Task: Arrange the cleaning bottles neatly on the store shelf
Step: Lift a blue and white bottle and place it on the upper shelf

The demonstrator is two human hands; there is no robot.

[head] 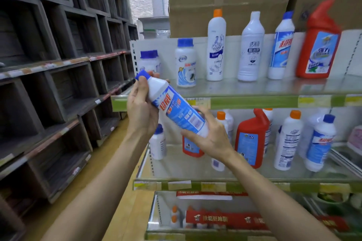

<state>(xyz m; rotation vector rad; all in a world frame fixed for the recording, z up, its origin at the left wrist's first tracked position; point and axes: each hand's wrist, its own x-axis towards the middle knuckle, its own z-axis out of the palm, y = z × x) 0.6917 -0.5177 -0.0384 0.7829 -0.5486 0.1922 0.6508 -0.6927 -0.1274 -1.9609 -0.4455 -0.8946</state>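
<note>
Holding one blue-capped bottle (172, 103) slantwise in front of the shelves, we have it off the shelf and in the air, cap up to the left and base down to the right. Our left hand (142, 107) wraps the neck end, fingers curled behind it and thumb along the near side, just under the blue cap (142, 75). Our right hand (209, 135) cups the base from below, fingers spread and bent around it. We judge the two-handed slant lets us read the label before picking a spot.

Beyond and above our hands runs the upper shelf (254, 101), with six bottles standing in a spaced row. Left to right: two short blue-capped jars, the first (149, 62) partly hidden behind our left hand; a tall white bottle with an orange cap (216, 45); an all-white bottle (250, 47); a blue-capped twin (282, 45) of ours; and a red bottle with a bent neck (319, 41).

Behind and right of our right hand, the lower shelf (244, 184) is crowded and uneven. We count two red bottles, three or so orange-capped ones, and at least two blue-capped; some overlap, so the tally is unsure.

The gap beside the twin looks like the natural home.
</note>
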